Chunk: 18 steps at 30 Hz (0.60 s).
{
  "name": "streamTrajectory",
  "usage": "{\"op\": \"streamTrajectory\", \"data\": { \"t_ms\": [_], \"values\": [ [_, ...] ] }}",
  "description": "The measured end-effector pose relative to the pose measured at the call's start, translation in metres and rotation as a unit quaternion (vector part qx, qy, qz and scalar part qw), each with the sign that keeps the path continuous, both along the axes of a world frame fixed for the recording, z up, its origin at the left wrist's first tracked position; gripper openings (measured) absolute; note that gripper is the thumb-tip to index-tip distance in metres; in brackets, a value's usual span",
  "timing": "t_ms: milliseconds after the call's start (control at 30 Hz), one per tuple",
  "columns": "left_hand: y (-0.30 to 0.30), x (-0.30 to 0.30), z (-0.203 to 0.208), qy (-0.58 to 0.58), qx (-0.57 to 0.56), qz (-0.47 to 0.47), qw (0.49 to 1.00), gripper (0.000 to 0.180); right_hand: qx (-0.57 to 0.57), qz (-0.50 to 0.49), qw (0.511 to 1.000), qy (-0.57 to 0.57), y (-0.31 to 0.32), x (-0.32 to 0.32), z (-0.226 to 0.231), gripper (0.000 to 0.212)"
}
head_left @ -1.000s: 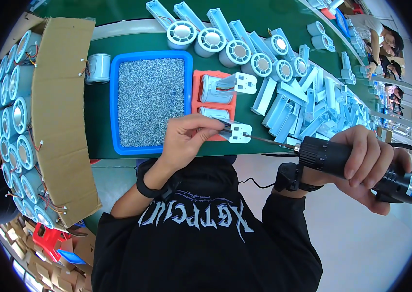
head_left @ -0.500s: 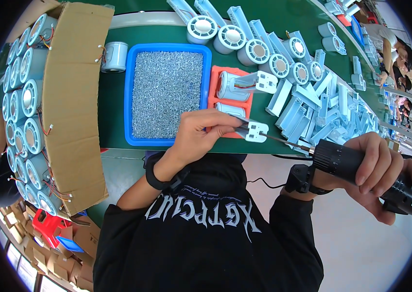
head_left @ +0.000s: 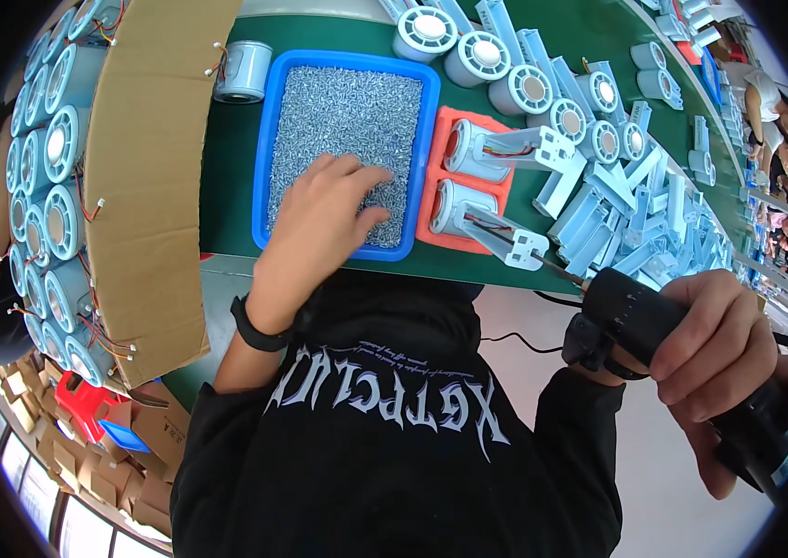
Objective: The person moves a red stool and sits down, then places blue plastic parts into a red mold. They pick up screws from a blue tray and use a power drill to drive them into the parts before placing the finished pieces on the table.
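Over the shallow blue plastic tray point(head_left: 264, 139) of small silver screws point(head_left: 338, 112), my left hand point(head_left: 319, 223) spreads open, fingertips touching them; my right hand point(head_left: 719, 363) grips a black cylindrical electric screwdriver point(head_left: 663, 344).

Blue tray point(head_left: 262, 149): shallow, rectangular, lying flat on green bench, filled w/ small silvery screws point(head_left: 338, 112) spread across it, heaped loosely. L hand on the screws at the tray's near right part.

Black electric screwdriver point(head_left: 682, 363): thick cylindrical body, held at a slant, thin bit pointing up-left toward a pale blue bracket part point(head_left: 515, 246) on an orange holder point(head_left: 440, 209); tip probably touching, hard to tell.
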<state>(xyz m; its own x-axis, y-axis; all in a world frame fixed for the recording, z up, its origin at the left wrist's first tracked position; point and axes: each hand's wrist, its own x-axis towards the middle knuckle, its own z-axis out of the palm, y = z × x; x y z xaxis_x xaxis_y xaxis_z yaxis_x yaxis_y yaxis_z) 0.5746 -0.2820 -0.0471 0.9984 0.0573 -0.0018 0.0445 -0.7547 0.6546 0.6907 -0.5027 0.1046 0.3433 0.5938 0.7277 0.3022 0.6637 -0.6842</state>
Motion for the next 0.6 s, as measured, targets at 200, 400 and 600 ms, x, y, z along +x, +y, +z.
{"op": "streamTrajectory", "data": {
  "t_ms": [200, 400, 600],
  "values": [
    [0.0, -0.003, -0.012, 0.043, -0.014, -0.011, 0.999, 0.01, -0.018, -0.019, 0.999, -0.044, 0.01, -0.002, -0.006, 0.073],
    [0.003, 0.003, -0.021, -0.041, -0.078, 0.016, 0.996, 0.01, -0.031, 0.014, 0.998, -0.054, 0.01, 0.002, -0.005, 0.074],
    [-0.014, 0.013, -0.004, -0.057, -0.199, 0.039, 0.978, 0.014, -0.053, 0.031, 0.996, -0.065, 0.01, 0.001, -0.004, 0.074]
  ]
}}
